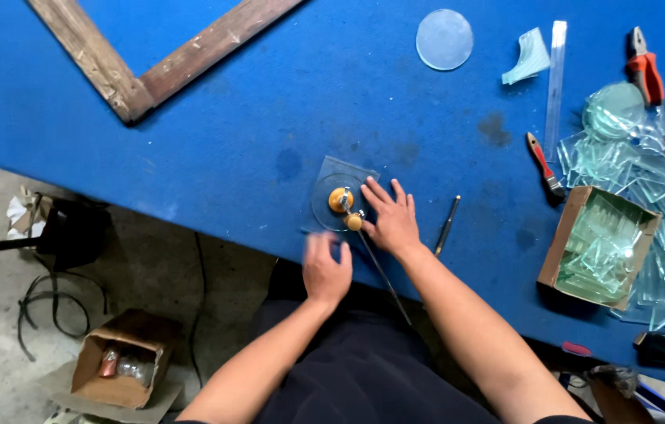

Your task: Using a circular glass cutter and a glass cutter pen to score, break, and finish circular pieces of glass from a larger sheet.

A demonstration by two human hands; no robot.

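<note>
- The bench (270, 102), covered in blue felt-like cloth, fills most of the view; the person stands at its near edge.
- A wooden frame (152, 74) lies at the far left corner of the bench, well apart from the hands.
- A heap of clear glass offcuts (662, 196) spreads along the right side, and an open cardboard box (576, 228) holding more glass pieces stands among them.
- On the floor at lower left sits a second cardboard box (116, 373), beside dark cables.
- A small square glass pane (332, 174) lies near the bench's front edge, with a circle cutter (344, 206) standing on it: a yellow knob at the centre and a thin rod running back toward the person.
- The right hand (391, 220) lies flat with fingers spread, pressing on the pane just beside the cutter's knob.
- The left hand (326, 267) is at the pane's near edge, blurred; its fingers look loosely curled, and whether it grips anything cannot be told.
- A round glass disc (444, 39) lies far off; red-handled pliers (645, 67) and a pen-like tool (447, 224) lie to the right.
</note>
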